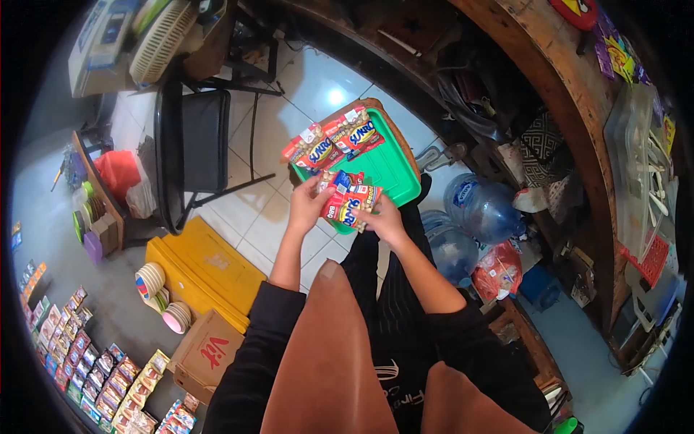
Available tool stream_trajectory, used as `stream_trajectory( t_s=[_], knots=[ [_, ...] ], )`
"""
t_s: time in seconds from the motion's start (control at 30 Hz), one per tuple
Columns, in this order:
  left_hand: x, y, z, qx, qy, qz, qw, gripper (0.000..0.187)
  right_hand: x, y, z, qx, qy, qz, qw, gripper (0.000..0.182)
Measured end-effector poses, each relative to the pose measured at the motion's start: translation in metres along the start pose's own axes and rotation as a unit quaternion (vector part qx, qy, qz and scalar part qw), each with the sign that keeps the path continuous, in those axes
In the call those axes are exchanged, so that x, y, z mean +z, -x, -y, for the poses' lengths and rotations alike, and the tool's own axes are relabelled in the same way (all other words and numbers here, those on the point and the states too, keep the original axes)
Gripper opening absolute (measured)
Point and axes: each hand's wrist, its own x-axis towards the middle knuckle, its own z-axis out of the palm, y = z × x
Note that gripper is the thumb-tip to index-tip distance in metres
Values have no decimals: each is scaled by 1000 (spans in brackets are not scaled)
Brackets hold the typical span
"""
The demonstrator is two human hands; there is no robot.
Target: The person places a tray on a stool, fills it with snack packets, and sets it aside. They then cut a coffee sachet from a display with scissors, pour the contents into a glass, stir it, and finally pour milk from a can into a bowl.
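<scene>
Both my hands are out in front of me over a green plastic tray [394,170]. My left hand [309,202] pinches the left edge of a red Sukro snack packet [352,202] that shows a BBQ label. At its lower right edge, the fingers of my right hand [384,220] grip the same packet. A blue and red printed part overlaps the top of it, close to my left fingertips. More red Sukro packets [354,136] lie overlapped on the far half of the tray, beyond my hands.
Large clear blue water bottles [481,210] stand on the right beside a red plastic bag [497,271]. A black folding chair [204,141], a yellow plastic container [206,264] and a cardboard box [206,354] are on the left. A wooden counter [571,94] curves along the right.
</scene>
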Motion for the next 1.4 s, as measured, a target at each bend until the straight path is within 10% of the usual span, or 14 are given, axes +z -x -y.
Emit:
stream_trajectory(
  t_s=[0.2,0.4,0.67,0.77,1.03,1.4],
  knots=[
    [-24,-21,-1,29,-112,-76,990,30,-33,-24,23,-129,129,-110,977,37],
    [-20,-52,-35,82,-365,69,925,28,-49,-59,109,-241,565,10,789,44],
    [-17,-81,-42,74,-442,86,890,31,-14,-127,112,-343,625,47,700,42],
    [-12,-78,-33,235,-491,4,839,28,-8,-118,114,-412,598,-42,686,46],
    [11,-37,3,334,-466,-231,786,78,-1,-96,15,-312,189,-261,894,77],
    [-1,-52,18,231,-434,-177,852,101,15,-91,6,-279,265,-265,884,75]
  ],
)
